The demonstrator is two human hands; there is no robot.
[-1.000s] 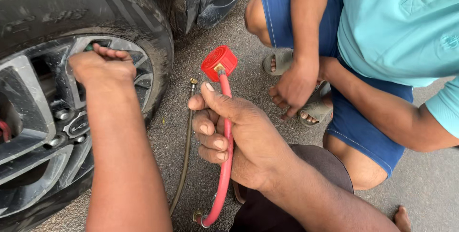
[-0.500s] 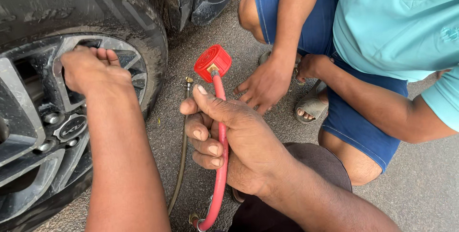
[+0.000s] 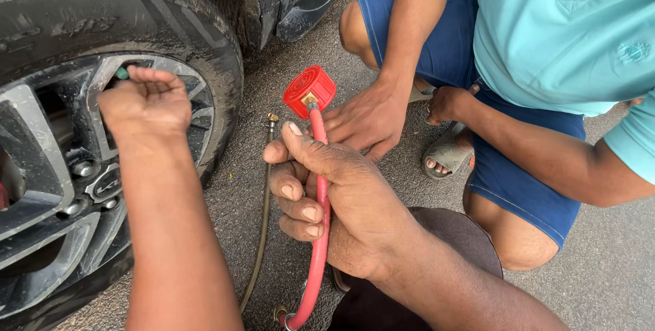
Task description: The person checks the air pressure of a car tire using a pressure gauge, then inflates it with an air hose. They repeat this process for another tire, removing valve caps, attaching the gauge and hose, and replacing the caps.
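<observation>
My left hand (image 3: 147, 102) is closed at the rim of a car wheel (image 3: 65, 167), its fingertips pinching a small green valve cap (image 3: 121, 72) between the spokes. My right hand (image 3: 334, 191) grips a red air hose (image 3: 319, 235) just below its round red gauge head (image 3: 309, 90), which points upward. A thin olive hose (image 3: 263, 215) with a brass tip lies on the ground between my two hands.
Another person in a teal shirt (image 3: 559, 31) and blue shorts squats at the right, with one hand (image 3: 368, 118) spread on the ground beside the gauge head. The dark tyre (image 3: 136, 17) and car body fill the upper left. Grey asphalt (image 3: 614, 263) lies all around.
My left hand has shifted along the wheel rim and now pinches the green cap. The other person's hand has moved closer to the red gauge head. My right hand keeps its grip on the hose.
</observation>
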